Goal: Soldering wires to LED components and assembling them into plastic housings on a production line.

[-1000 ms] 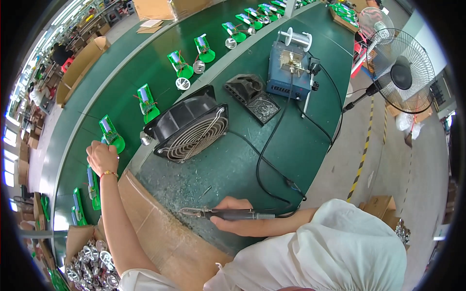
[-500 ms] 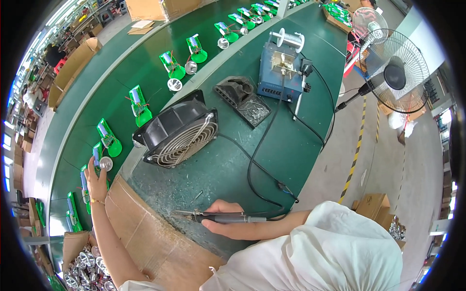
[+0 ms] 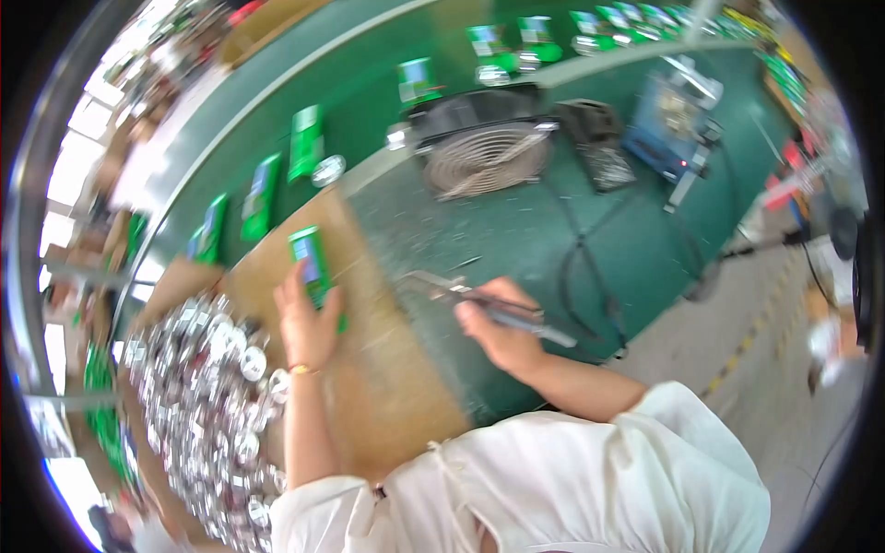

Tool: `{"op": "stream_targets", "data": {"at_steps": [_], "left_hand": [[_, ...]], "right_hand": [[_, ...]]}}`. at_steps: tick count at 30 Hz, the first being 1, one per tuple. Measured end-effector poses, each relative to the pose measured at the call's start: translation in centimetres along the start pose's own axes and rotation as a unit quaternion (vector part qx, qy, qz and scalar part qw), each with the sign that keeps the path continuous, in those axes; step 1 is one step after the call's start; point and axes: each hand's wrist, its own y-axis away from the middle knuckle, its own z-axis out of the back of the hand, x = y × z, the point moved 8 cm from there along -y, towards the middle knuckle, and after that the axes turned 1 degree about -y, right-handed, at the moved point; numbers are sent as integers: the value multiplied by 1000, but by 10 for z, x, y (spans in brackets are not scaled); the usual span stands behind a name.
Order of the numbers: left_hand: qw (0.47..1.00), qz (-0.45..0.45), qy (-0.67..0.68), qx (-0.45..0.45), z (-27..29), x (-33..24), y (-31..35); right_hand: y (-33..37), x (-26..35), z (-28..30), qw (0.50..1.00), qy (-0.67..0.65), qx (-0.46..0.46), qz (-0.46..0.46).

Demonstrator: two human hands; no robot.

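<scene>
green part [image 3: 315, 267] in left hand [image 3: 309, 330], between thumb and fingers

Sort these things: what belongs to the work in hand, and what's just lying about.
Likely part of the work:
soldering iron, in the right hand
green piece, in the left hand
blue box and black stand, probably

Seemingly just lying about:
thin stick, untouched
white bundle at far right, blurred

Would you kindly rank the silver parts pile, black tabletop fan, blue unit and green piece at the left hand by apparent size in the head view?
1. Silver parts pile
2. Black tabletop fan
3. Blue unit
4. Green piece
</scene>
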Motion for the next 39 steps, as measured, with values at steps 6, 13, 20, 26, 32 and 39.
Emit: {"op": "stream_targets", "data": {"at_steps": [6, 13, 20, 26, 32, 39], "left_hand": [[999, 6, 42, -15, 21, 13, 70], [995, 10, 102, 19, 14, -1, 103], [985, 105, 75, -112, 63, 23, 160], [952, 61, -178, -243, 94, 34, 106], [982, 79, -134, -104, 71, 74, 88], [919, 238, 313, 38, 29, 35, 150]], "right_hand": [[4, 6, -6, 1000, -24, 12, 15], [4, 8, -6, 1000, -9, 0, 7], [21, 31, -1, 996, 14, 17, 82], [37, 33, -5, 998, 18, 24, 60], [58, 37, -12, 997, -25, 67, 18], [72, 34, -36, 987, -24, 158, 6]]}}
